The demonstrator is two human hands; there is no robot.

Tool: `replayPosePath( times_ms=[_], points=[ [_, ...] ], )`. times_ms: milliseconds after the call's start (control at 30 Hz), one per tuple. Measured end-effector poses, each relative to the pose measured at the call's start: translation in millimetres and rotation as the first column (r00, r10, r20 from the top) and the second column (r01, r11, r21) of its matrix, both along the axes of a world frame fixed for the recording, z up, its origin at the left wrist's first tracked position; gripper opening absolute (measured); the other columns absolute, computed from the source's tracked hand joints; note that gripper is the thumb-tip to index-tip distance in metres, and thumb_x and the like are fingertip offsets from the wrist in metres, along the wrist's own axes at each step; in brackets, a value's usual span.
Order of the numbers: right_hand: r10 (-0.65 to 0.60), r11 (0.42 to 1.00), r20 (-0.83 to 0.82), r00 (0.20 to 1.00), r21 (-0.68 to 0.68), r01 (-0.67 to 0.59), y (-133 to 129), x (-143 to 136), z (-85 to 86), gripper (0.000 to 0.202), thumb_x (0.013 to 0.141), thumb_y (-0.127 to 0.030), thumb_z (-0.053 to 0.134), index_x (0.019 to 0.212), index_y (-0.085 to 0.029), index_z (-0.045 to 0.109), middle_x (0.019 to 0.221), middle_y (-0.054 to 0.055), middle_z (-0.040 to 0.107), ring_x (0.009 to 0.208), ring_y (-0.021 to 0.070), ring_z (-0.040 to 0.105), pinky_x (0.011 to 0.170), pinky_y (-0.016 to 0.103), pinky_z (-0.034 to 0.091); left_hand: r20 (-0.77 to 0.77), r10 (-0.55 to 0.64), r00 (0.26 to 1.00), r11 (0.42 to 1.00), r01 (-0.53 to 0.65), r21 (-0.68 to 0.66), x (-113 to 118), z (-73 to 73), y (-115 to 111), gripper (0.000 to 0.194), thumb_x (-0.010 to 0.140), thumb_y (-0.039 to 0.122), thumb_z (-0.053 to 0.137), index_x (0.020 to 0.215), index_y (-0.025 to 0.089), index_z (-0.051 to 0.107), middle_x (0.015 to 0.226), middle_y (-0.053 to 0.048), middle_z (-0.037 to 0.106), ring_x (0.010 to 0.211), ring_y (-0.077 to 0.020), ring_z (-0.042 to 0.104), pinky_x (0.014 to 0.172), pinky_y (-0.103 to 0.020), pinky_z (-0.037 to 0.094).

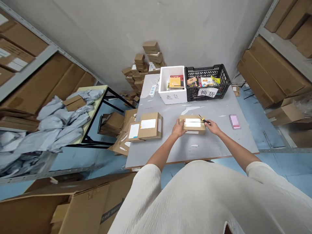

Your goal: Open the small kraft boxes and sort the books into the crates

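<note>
A small brown cardboard box (pixel 195 130) with a white label and shiny tape lies on the grey table (pixel 168 152), in front of me. My left hand (pixel 178 128) grips the box's left end, fingers bent over its edge. At the right end, my right hand (pixel 212 126) is closed around a small yellow and black cutter (pixel 203 120). The cutter's thin dark tip points up and to the left, over the box's back right corner. Whether the blade touches the tape cannot be made out.
Two labelled boxes (pixel 149 125) sit at the table's left. Behind stand a white foam box (pixel 173 98) and a black crate (pixel 207 95) holding books. A blurred pink item (pixel 234 121) lies right. Grey parcels (pixel 63 120) cover a side table; shelves flank both sides.
</note>
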State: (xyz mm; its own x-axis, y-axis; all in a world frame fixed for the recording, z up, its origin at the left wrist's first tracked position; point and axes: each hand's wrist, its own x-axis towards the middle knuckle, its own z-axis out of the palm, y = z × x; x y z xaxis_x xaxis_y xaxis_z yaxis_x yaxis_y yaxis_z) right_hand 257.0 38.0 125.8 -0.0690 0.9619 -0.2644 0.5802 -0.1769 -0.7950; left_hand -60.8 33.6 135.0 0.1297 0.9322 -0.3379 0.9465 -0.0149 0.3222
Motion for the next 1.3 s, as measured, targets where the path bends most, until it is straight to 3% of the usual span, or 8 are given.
replayPosePath(
  times_ms=[167,333,467,633,767,900,1067,1300],
  points=[
    [-0.042,0.998,-0.003,0.999,0.047,0.042,1,3,-1.7,0.04,0.102,-0.052,0.061,0.127,-0.023,0.073,0.136,0.013,0.077,0.127,0.0283,0.071,0.112,0.044,0.056,0.09,0.007,0.996,0.999,-0.004,-0.039,1,-3.9,5,0.093,0.09,0.053,0.08,0.169,0.028,0.036,0.179,-0.019,0.029,0.148,-0.0388,0.054,0.117,-0.044,0.048],
    [-0.166,0.985,-0.074,0.983,0.038,0.169,9,12,-6.4,0.046,0.1,-0.058,0.058,0.123,-0.02,0.071,0.13,0.013,0.078,0.118,0.0274,0.073,0.104,0.045,0.06,0.191,0.008,0.982,0.995,0.012,-0.104,1,-1.7,18,0.079,0.092,0.071,0.069,0.153,0.022,0.059,0.16,-0.02,0.055,0.14,-0.0402,0.061,0.112,-0.043,0.049],
    [-0.189,0.981,-0.085,0.978,0.017,0.192,11,14,-10.5,0.044,0.099,-0.058,0.06,0.12,-0.021,0.071,0.131,0.013,0.077,0.115,0.0262,0.074,0.102,0.044,0.06,0.24,0.13,0.962,0.983,-0.093,-0.158,6,-9.8,26,0.065,0.099,0.058,0.063,0.149,0.017,0.06,0.147,-0.021,0.067,0.136,-0.0361,0.065,0.107,-0.039,0.051],
    [-0.186,0.982,-0.001,0.983,0.015,0.186,5,20,-17.0,0.038,0.099,-0.05,0.06,0.121,-0.021,0.071,0.133,0.014,0.077,0.117,0.028,0.074,0.108,0.044,0.056,0.267,0.218,0.939,0.971,-0.181,-0.155,9,-25.2,22,0.091,0.096,0.043,0.069,0.172,0.015,0.028,0.157,-0.024,0.062,0.144,-0.0353,0.062,0.112,-0.04,0.05],
    [-0.174,0.983,0.044,0.984,-0.054,0.177,-3,26,-25.9,0.039,0.101,-0.051,0.057,0.123,-0.02,0.068,0.129,0.014,0.078,0.114,0.0281,0.075,0.102,0.044,0.059,0.337,0.193,0.921,0.948,-0.086,-0.306,9,-32.4,13,0.126,0.08,0.053,0.087,0.176,0.017,0.014,0.152,-0.023,0.066,0.138,-0.0384,0.066,0.107,-0.042,0.054],
    [-0.163,0.976,-0.018,0.986,-0.151,0.159,-6,26,-34.3,0.043,0.104,-0.055,0.054,0.129,-0.021,0.063,0.127,0.014,0.077,0.098,0.0247,0.077,0.085,0.039,0.064,0.372,0.139,0.918,0.929,0.01,-0.37,11,-34.9,8,0.163,0.06,0.041,0.1,0.176,0.013,-0.011,0.154,-0.026,0.062,0.136,-0.0407,0.067,0.106,-0.044,0.055],
    [-0.189,0.974,-0.078,0.979,-0.138,0.177,-1,25,-37.0,0.041,0.105,-0.055,0.053,0.129,-0.022,0.061,0.136,0.015,0.073,0.102,0.0217,0.076,0.086,0.036,0.066,0.344,0.183,0.921,0.919,-0.035,-0.393,8,-34.1,7,0.159,0.065,0.038,0.096,0.177,0.016,-0.014,0.153,-0.026,0.063,0.136,-0.0402,0.066,0.109,-0.045,0.054],
    [-0.152,0.977,-0.09,0.984,-0.167,0.136,-10,24,-37.6,0.037,0.106,-0.054,0.052,0.127,-0.024,0.059,0.145,0.013,0.068,0.121,0.0222,0.071,0.088,0.034,0.067,0.495,0.17,0.852,0.949,-0.007,-0.315,3,-39.8,-10,0.168,0.057,0.032,0.103,0.178,0.016,-0.012,0.171,-0.031,0.041,0.154,-0.0461,0.049,0.121,-0.053,0.047]
  ],
)
